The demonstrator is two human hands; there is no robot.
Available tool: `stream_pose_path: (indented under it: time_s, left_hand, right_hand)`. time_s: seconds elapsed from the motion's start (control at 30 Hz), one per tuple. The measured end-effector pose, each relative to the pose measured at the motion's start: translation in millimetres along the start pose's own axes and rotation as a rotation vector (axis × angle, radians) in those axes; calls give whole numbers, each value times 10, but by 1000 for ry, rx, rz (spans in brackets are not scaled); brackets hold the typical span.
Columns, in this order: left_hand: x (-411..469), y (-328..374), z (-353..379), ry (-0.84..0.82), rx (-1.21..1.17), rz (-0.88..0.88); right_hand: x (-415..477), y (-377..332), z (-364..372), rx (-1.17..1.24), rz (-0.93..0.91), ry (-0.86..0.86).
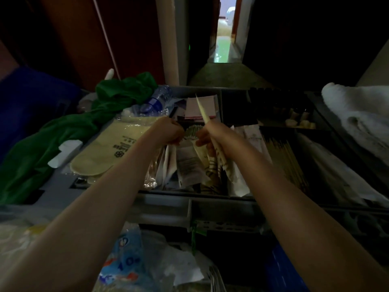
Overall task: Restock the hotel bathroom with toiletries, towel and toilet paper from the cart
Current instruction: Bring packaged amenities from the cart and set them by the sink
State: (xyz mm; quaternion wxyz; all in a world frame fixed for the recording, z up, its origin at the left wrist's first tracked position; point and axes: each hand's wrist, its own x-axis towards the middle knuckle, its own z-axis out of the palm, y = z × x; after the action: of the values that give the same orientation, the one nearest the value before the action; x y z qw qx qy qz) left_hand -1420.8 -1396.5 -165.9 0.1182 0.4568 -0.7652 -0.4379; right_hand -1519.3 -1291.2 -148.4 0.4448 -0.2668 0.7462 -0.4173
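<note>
Cream paper toiletry sachets (202, 111) filled your curled right hand (211, 134), your left hand (169, 131) pinched a pale ribbed packet (191, 131) just beside it above the grey cart tray (164, 204): toiletry-gathering, I judged, with a firm carrying grip needed next.

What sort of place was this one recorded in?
Most likely a hotel corridor, at a housekeeping cart: a grey compartment tray full of wrapped sachets, white towels on the right, and a dim hallway running to a lit doorway.

Grey cart tray (164, 204) with sachets (187, 167), wrapped slippers (101, 152), green cloth (120, 91), white towels (357, 110), perhaps small bottles (301, 116)
</note>
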Motion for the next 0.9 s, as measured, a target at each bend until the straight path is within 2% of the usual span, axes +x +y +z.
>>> stream_pose_path:
  time_s: [0.07, 0.13, 0.2, 0.37, 0.5, 0.67, 0.8, 0.9]
  left_hand:
    - [-40, -45, -53, 2, 14, -9]
    - [-70, -80, -96, 9, 22, -18]
    - [-82, -109, -137, 14, 6, -26]
    - [-167, -51, -32, -47, 45, 6]
    - [-200, -26, 92, -174, 93, 13]
    - [-240, 117, 223, -247, 240, -3]
    - [-229, 174, 407, -308, 253, -99]
    - [-209, 196, 487, -292, 242, -84]
  right_hand:
    - [16, -3, 120, -17, 68, -88]
    - [45, 2, 217, -149, 130, -93]
    - [102, 6, 264, -303, 126, -23]
    - [79, -28, 233, -447, 63, 106]
    - [68, -6, 86, -421, 53, 193]
    - [63, 67, -133, -400, 109, 342]
    - [67, 149, -149, -415, 82, 338]
    - [47, 164, -156, -370, 80, 341]
